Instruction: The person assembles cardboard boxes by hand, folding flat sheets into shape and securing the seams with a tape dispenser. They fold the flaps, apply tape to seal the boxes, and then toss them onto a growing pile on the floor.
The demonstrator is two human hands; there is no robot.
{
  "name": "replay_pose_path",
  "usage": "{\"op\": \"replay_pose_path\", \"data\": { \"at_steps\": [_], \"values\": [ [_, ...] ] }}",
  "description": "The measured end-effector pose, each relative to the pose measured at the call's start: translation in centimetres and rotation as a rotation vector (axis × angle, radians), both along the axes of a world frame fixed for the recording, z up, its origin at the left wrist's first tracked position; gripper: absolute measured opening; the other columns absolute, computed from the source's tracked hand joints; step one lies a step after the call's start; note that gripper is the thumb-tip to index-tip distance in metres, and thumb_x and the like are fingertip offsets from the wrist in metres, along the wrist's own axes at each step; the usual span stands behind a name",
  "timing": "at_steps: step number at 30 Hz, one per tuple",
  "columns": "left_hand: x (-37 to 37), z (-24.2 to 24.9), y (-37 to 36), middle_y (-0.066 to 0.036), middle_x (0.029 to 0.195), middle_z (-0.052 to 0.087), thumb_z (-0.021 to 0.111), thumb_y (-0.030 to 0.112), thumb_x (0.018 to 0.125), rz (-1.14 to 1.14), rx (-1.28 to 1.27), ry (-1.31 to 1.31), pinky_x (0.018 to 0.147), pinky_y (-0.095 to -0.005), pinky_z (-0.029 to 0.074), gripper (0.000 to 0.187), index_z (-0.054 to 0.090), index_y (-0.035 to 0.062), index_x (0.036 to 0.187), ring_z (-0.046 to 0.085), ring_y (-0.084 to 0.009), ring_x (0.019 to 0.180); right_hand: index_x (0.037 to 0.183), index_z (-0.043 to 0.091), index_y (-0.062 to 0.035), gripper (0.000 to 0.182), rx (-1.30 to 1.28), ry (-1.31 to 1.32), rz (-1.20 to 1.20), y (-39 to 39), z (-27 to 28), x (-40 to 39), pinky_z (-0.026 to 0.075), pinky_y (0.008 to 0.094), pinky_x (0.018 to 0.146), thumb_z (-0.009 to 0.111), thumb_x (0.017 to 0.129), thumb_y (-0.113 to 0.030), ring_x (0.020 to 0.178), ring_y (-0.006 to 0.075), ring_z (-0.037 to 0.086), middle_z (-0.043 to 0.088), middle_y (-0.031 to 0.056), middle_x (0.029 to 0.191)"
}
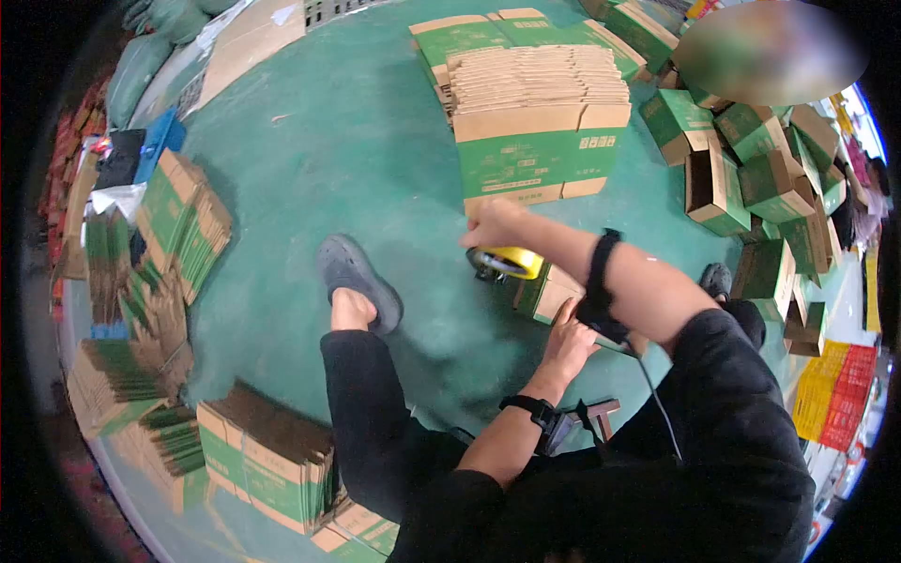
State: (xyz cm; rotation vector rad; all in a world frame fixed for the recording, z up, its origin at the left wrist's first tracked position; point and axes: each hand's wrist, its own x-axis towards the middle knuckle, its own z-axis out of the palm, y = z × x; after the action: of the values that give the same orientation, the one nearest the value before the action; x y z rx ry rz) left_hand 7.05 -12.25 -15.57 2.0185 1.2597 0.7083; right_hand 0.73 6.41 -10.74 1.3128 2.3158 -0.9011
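Observation:
My right hand [495,223] reaches across from the right, its fingers closed on a tape dispenser [488,266] with a roll of yellow tape [518,262]. Below it, between my legs, is a green-and-brown cardboard box [557,293], partly hidden by my right forearm. My left hand [567,345] presses on the near side of that box, thumb and fingers gripping along its edge. Close in front of the dispenser stands a thick stack of flattened cartons [540,155]. The dispenser's handle is mostly covered by my hand.
Folded cartons [267,460] lie in bundles at the left. Several open boxes [718,188] are heaped at the right, near a blurred area. Yellow and red crates [835,394] stand at far right. My foot in a grey clog [359,281] rests on the green floor [253,188].

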Motion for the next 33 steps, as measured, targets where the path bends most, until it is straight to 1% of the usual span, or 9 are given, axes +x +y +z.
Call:
{"op": "replay_pose_path", "data": {
  "at_steps": [2,3,5,8,13,15,19,22,33],
  "values": [
    [0.1,-0.1,-0.5,-0.015,0.115,0.052,0.068,0.018,0.067,0.146,-0.135,-0.433,0.094,-0.042,0.032,0.049,0.053,0.0035,0.111,0.042,-0.0336,0.112,0.094,0.065,-0.0092,0.046,0.009,-0.13,-0.058,-0.5,-2.6,-1.2,0.047,0.0372,0.077,0.06,0.067,-0.046,0.089,0.0277,0.06,0.063,0.0128,0.095],
    [0.1,0.3,-0.3,-0.015,0.115,0.052,0.068,0.016,0.068,0.178,-0.192,-0.415,0.094,-0.0406,0.033,0.046,0.053,0.0039,0.11,0.043,-0.033,0.111,0.094,0.065,-0.0085,0.045,-0.007,-0.168,0.016,-1.0,-2.4,-1.2,0.047,0.0378,0.075,0.06,0.065,-0.043,0.086,0.0289,0.06,0.063,0.0137,0.094],
    [0.5,-0.3,-0.1,-0.014,0.115,0.052,0.071,0.019,0.064,0.181,-0.021,-0.35,0.096,-0.0409,0.031,0.05,0.055,0.0048,0.109,0.045,-0.0302,0.11,0.094,0.064,-0.0078,0.044,-0.032,-0.224,0.086,-1.4,-0.1,-0.7,0.047,0.0384,0.073,0.059,0.064,-0.04,0.083,0.0302,0.06,0.063,0.0145,0.092],
    [0.5,-1.4,-0.2,-0.009,0.114,0.054,0.073,0.023,0.054,-0.018,0.2,0.146,0.1,-0.041,0.027,0.06,0.056,0.0055,0.109,0.043,-0.0231,0.114,0.098,0.062,-0.0054,0.041,-0.196,-0.265,-0.021,-0.3,3.1,2.7,0.047,0.0365,0.073,0.057,0.071,-0.035,0.083,0.027,0.06,0.062,0.013,0.096],
    [3.1,-2.3,0.0,-0.006,0.114,0.053,0.071,0.022,0.055,-0.096,0.444,0.063,0.099,-0.0381,0.03,0.054,0.056,0.0044,0.103,0.045,-0.0225,0.112,0.115,0.052,-0.0055,0.043,-0.08,0.696,-0.204,-8.0,7.3,22.9,0.045,0.031,0.083,0.06,0.076,-0.024,0.092,0.0153,0.057,0.06,0.0105,0.104],
    [5.1,-2.2,0.1,-0.006,0.115,0.053,0.071,0.023,0.054,-0.175,0.513,0.088,0.098,-0.0373,0.031,0.056,0.054,0.0044,0.104,0.046,-0.0226,0.111,0.119,0.047,-0.0025,0.047,-0.242,0.752,-0.474,-10.7,8.4,26.9,0.037,0.03,0.092,0.061,0.076,-0.018,0.105,0.0143,0.049,0.055,0.0063,0.111],
    [5.3,-0.3,1.0,-0.01,0.115,0.049,0.071,0.021,0.056,-0.183,0.304,0.129,0.097,-0.0424,0.031,0.061,0.049,0.0046,0.11,0.044,-0.0258,0.111,0.112,0.053,-0.0046,0.041,-0.099,0.664,-0.302,-7.6,7.7,24.9,0.045,0.0286,0.078,0.063,0.075,-0.02,0.087,0.0145,0.058,0.061,0.0103,0.096],
    [4.0,0.1,0.2,-0.013,0.119,0.039,0.073,0.018,0.057,-0.136,0.301,0.191,0.093,-0.049,0.032,0.068,0.046,0.01,0.12,0.038,-0.0363,0.108,0.108,0.057,-0.0087,0.05,-0.053,0.539,-0.168,-5.3,6.2,20.7,0.046,0.0368,0.079,0.059,0.071,-0.043,0.086,0.0316,0.059,0.062,0.0173,0.094],
    [5.3,0.4,0.4,-0.015,0.118,0.043,0.073,0.021,0.059,-0.098,0.202,0.344,0.097,-0.0496,0.025,0.073,0.037,0.001,0.119,0.035,-0.0361,0.112,0.103,0.061,-0.0071,0.047,-0.099,0.399,-0.245,-3.0,5.5,16.1,0.046,0.0366,0.08,0.062,0.069,-0.04,0.09,0.0283,0.06,0.063,0.0137,0.095]
  ]
}}
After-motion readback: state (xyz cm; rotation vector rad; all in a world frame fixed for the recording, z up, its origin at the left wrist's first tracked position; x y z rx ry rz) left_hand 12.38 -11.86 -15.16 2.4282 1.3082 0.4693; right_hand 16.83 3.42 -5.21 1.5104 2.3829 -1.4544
